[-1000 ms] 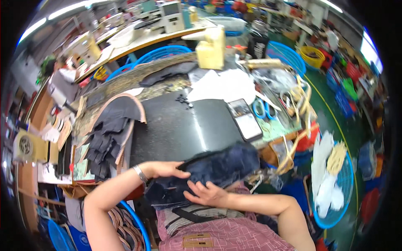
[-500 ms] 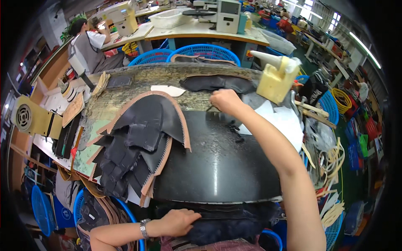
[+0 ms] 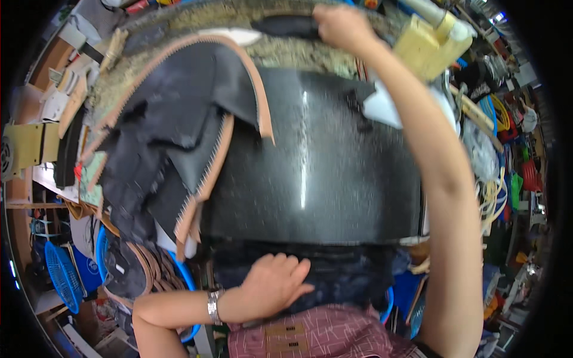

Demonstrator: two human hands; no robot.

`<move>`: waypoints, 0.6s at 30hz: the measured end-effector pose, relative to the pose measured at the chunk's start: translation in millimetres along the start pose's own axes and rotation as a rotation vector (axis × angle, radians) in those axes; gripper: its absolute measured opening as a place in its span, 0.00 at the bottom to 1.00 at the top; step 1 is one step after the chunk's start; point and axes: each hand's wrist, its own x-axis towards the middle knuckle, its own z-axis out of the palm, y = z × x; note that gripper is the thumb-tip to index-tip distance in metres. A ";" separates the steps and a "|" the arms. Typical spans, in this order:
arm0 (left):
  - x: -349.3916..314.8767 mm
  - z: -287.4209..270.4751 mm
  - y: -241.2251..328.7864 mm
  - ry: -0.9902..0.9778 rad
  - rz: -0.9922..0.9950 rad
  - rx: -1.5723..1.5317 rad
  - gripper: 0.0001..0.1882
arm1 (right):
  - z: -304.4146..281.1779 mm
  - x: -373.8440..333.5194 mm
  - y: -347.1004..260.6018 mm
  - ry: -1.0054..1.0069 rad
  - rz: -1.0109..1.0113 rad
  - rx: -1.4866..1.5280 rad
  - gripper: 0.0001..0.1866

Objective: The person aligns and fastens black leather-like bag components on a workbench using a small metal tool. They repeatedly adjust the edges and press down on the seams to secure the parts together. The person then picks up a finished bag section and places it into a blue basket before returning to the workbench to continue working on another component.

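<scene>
OK, I've L hand (image 3: 273, 286) low ctr, thumb apart; R hand (image 3: 345, 27) top ctr, can't tell fingers; wide gap, blk board (image 3: 352, 185) edge btwn.

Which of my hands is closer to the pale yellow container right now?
Your right. The right hand is left of the pale yellow container, over the far side of the worktable. The left hand is much farther, over the dark cloth by the near edge.
</scene>
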 end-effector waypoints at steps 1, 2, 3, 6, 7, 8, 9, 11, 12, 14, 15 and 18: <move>4.1 1.9 -2.3 -0.013 0.012 -0.042 0.23 | -27.0 -30.6 3.6 0.029 0.067 0.198 0.12; 5.1 5.6 -3.3 -0.030 0.025 -0.086 0.23 | -52.8 -60.9 6.4 0.073 0.127 0.413 0.13; -0.6 9.0 -2.9 0.002 0.001 -0.137 0.22 | -70.4 -84.6 -0.4 0.143 0.157 0.666 0.15; -6.5 11.3 2.1 0.047 0.014 -0.206 0.18 | -146.2 -221.9 -56.1 -0.218 0.168 1.678 0.33; -21.5 11.6 1.9 0.072 -0.046 -0.189 0.16 | -135.4 -251.5 -87.3 -0.325 0.137 1.753 0.26; -16.5 14.5 2.9 0.070 -0.007 -0.216 0.13 | -143.6 -296.9 -103.1 -0.400 0.207 1.747 0.18; -7.2 18.0 4.4 0.062 0.040 -0.247 0.11 | -154.1 -343.0 -119.1 -0.465 0.293 1.731 0.12; 2.2 18.3 8.0 -0.015 -0.026 -0.279 0.08 | -132.1 -385.5 -153.2 -0.175 0.290 1.597 0.08; 3.3 18.7 7.5 -0.057 -0.063 -0.278 0.08 | -126.7 -388.4 -160.3 -0.100 0.206 1.383 0.07; 2.8 20.5 10.4 -0.079 -0.094 -0.274 0.08 | -109.4 -406.5 -169.2 0.109 0.069 1.307 0.07; 2.6 21.6 10.1 -0.077 -0.097 -0.267 0.08 | -107.9 -411.0 -172.9 0.156 0.092 1.290 0.07; -1.1 24.7 11.5 -0.073 -0.105 -0.253 0.08 | -107.6 -412.2 -180.4 0.164 0.085 1.201 0.08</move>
